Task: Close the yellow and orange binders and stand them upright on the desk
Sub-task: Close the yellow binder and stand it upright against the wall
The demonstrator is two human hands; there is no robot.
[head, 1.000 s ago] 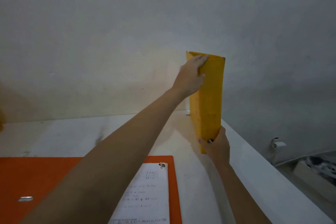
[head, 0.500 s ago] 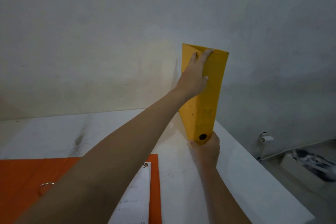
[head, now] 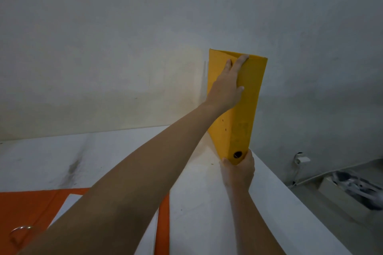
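Observation:
The yellow binder [head: 246,105] stands closed and upright at the desk's far right corner, close to the wall, its spine with a round finger hole facing me. My left hand [head: 227,87] lies flat against its upper left cover, fingers reaching the top edge. My right hand [head: 238,168] grips the bottom of the spine. The orange binder [head: 29,205] lies open and flat at the near left, with white sheets [head: 64,207] in it and a metal ring [head: 19,231] showing; my left forearm hides much of it.
The white desk [head: 196,203] ends in an edge running along the right. Beyond that edge, on the floor, a box [head: 350,194] holds grey items, and a wall socket [head: 301,159] has a cable. A plain wall stands behind the desk.
The yellow binder has turned so its spine and finger hole face me and sits nearer the wall. My right hand shifted to the spine's base. The view moved closer.

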